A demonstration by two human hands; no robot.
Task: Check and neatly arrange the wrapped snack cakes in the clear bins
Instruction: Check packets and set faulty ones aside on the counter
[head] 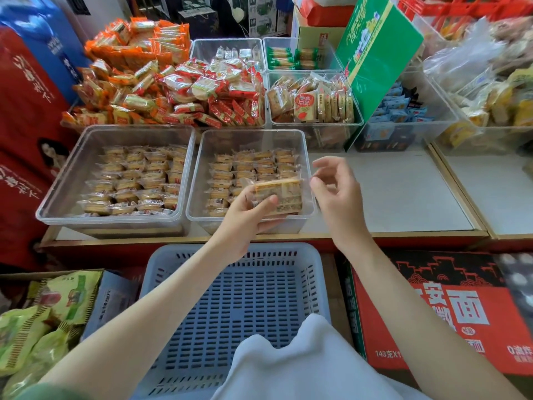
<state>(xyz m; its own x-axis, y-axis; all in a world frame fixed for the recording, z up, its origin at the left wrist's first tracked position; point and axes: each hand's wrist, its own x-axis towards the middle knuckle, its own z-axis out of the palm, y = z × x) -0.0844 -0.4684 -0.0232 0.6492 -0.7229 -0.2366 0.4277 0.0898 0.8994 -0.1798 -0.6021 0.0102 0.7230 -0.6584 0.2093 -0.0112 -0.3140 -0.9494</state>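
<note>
Wrapped snack cakes (135, 180) are laid in tidy rows inside two clear bins that are set side by side on the white display shelf (389, 194), the widest surface in view. Below the shelf's front edge a blue slotted basket (239, 298) is seen, with a red carton (450, 319) printed in large white characters just beside it on the right. Of the two bins, the left bin (65, 174) is filled across nearly its whole floor, while in the right bin (197, 168) rows are packed against the far wall and the left side. Just above the near right corner of that right bin one wrapped cake (281, 197) is held up – a pale, layered block in clear film, kept roughly level. It is gripped by the left hand (245, 216), the thumb (264, 202) pressed across its near face and the other fingers curled beneath it. The right hand (339, 192) is raised at the cake's right end with loosely curled fingers (324, 163); whether the film's edge is pinched by them or merely approached cannot be told.
</note>
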